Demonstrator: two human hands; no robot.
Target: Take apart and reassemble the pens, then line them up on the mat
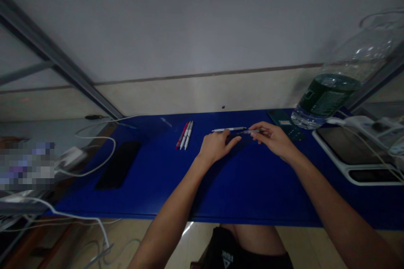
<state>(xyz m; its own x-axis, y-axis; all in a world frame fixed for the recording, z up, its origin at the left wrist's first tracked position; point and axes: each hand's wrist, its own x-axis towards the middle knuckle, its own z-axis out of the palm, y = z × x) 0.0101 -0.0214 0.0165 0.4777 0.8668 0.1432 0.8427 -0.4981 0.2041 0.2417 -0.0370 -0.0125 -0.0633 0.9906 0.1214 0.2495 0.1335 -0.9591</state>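
Observation:
In my right hand (273, 138) a slim grey pen (252, 132) is pinched between thumb and fingers, its thin end pointing left. My left hand (215, 147) rests low over the table, thumb stretched toward that thin end but apart from it; its other fingers are partly hidden. Just beyond both hands lies a white and grey pen (230, 129), roughly level with the back edge. Left of my left hand, a red pen (182, 135) and two white and grey pens (187, 135) lie side by side.
A dark phone (118, 166) lies on the blue table (252, 189) at left, a green phone (282, 124) at back right. A large water bottle (328, 96) stands beside a white-framed device (353, 151). White cables (110, 147) and a screwdriver (94, 117) are at left.

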